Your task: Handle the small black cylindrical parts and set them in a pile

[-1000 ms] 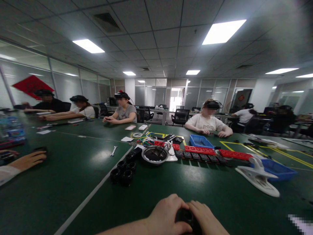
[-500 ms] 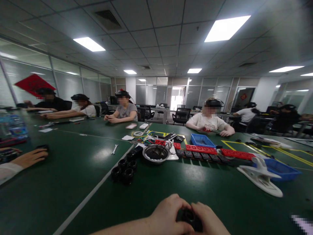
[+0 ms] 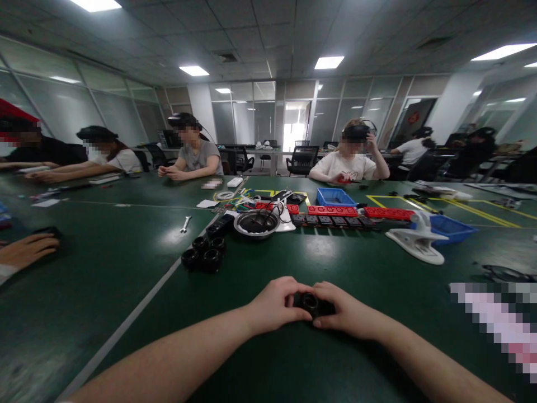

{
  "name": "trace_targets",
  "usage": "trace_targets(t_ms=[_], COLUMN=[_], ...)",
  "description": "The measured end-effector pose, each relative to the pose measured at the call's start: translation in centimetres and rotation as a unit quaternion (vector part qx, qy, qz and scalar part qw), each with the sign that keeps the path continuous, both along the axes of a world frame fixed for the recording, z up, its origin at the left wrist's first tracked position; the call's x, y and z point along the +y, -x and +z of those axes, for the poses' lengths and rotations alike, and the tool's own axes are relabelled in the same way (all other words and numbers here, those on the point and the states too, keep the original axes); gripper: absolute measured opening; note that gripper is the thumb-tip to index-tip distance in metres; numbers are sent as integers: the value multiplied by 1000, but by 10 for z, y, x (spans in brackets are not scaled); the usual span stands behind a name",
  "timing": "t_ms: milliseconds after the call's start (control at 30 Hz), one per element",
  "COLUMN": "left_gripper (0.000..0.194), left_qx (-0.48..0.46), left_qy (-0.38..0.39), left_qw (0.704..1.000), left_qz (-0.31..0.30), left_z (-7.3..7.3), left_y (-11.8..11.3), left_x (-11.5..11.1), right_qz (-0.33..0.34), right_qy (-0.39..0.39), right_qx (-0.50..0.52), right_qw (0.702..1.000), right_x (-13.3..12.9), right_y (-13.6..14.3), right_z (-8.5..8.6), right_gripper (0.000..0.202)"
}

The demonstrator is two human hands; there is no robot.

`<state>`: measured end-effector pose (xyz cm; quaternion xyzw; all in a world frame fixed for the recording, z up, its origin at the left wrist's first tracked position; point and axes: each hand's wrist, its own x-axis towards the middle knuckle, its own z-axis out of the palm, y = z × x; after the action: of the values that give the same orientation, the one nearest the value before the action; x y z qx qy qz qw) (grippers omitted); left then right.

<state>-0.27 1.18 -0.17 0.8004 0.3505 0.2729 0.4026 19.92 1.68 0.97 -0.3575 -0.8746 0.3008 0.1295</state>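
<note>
Head view: compared with half a second ago, your gaze tips lower, bringing both your forearms into sight, and a person across the table (image 3: 344, 167) now raises a hand (image 3: 371, 145) to their headset. Your left hand (image 3: 274, 305) and right hand (image 3: 346, 310) pinch a black round part (image 3: 310, 302) between them, low over the green table (image 3: 251, 364); you can't tell whether it touches the surface. Beyond lie more black round parts (image 3: 211, 259), a metal bowl (image 3: 257, 234), a wrench (image 3: 185, 224), red strips (image 3: 331, 211) and a white clamp-like piece (image 3: 415, 246). Glass partitions and a bright doorway (image 3: 296, 123) close the room.
</note>
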Motion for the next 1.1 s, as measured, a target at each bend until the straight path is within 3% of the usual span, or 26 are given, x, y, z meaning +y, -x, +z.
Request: trace_targets(t_ms=[100,267,333,500,633,733,833,967,1100], left_gripper=[37,38,36,45,67,52,43,39,44], left_qx=[-4,15,34,46,8,-4,3,33,59], left_qy=[24,10,-8,-35,-66,-79,-80,-62,-33], left_qw=[1000,990,986,986,996,997,996,998,991], left_qz=[17,139,165,154,67,-17,-47,-2,116], left_z=[0,-4,-4,-2,1,5,7,4,-2], left_y=[-3,-14,-16,-11,-1,4,7,5,-4], left_x=[-1,-9,-12,-11,-6,-1,3,4,-2], right_qz=[-16,-173,-200,-161,-68,-33,-31,-75,-166], right_qy=[-3,-101,-147,-137,-43,10,13,-17,-71], right_qx=[-5,-96,-129,-86,-1,9,2,-23,-63], right_qw=[1000,975,960,974,997,999,999,997,982], right_x=[0,-15,-20,-19,-8,-4,-3,-4,-9], right_y=[2,22,28,24,10,4,5,10,22], right_z=[-3,-11,-11,-10,-6,-1,0,-7,-17], right_gripper=[16,23,23,36,48,37,26,17,20])
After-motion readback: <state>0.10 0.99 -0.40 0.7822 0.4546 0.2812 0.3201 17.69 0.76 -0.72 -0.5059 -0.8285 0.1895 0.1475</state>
